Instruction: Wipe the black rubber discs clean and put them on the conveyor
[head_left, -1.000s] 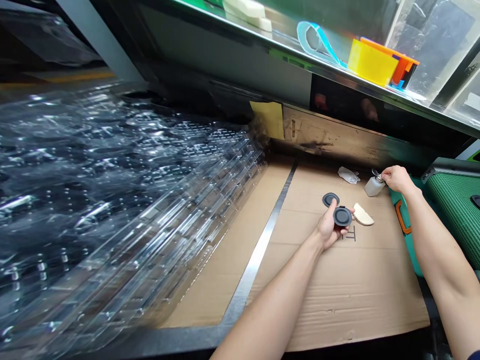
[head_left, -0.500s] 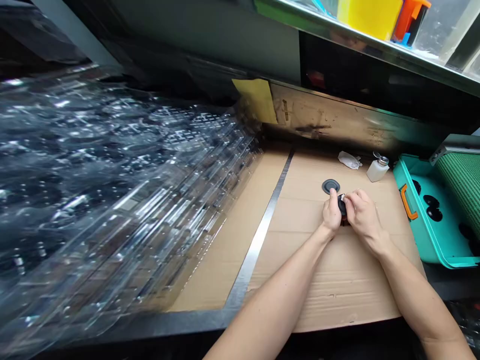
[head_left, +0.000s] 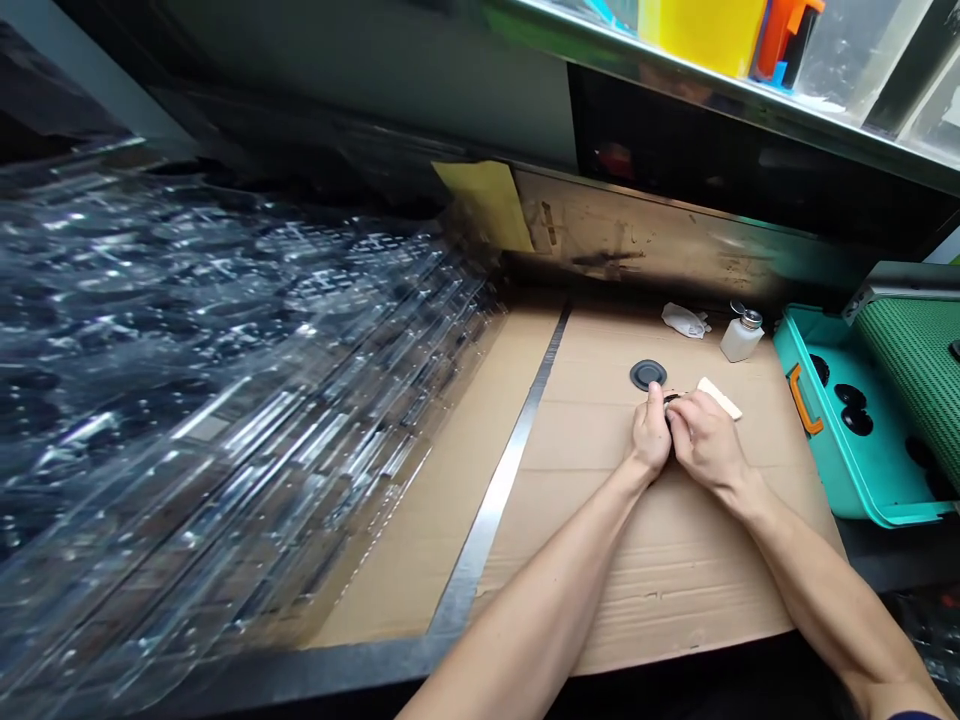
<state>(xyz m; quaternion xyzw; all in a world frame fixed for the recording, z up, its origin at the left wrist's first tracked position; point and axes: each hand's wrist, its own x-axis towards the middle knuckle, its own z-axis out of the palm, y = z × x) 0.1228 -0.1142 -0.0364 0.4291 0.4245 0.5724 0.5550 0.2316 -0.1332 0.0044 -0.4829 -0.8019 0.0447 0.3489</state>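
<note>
My left hand [head_left: 651, 432] is closed around a small black part [head_left: 670, 400], mostly hidden by the fingers. My right hand [head_left: 705, 436] presses its pinched fingertips against that part from the other side; whatever they grip is too small and covered to name. Just beyond the left thumb, a dark round disc with a raised ring [head_left: 648, 375] lies flat on the cardboard sheet [head_left: 570, 520]. A white flat strip [head_left: 720, 398] shows behind my right knuckles, partly covered by the hand.
A white pump bottle [head_left: 742, 336] and a crumpled white wipe [head_left: 685, 320] stand at the back. On the right, a teal bin [head_left: 862, 480] with an orange handle holds black round parts, beside a green belt [head_left: 911, 340]. Stacked clear plastic trays [head_left: 247, 430] cover the left.
The view has shifted slightly to the right. The white strip behind my right hand has come into sight, and my right hand has turned in closer over the black part, covering more of it.
</note>
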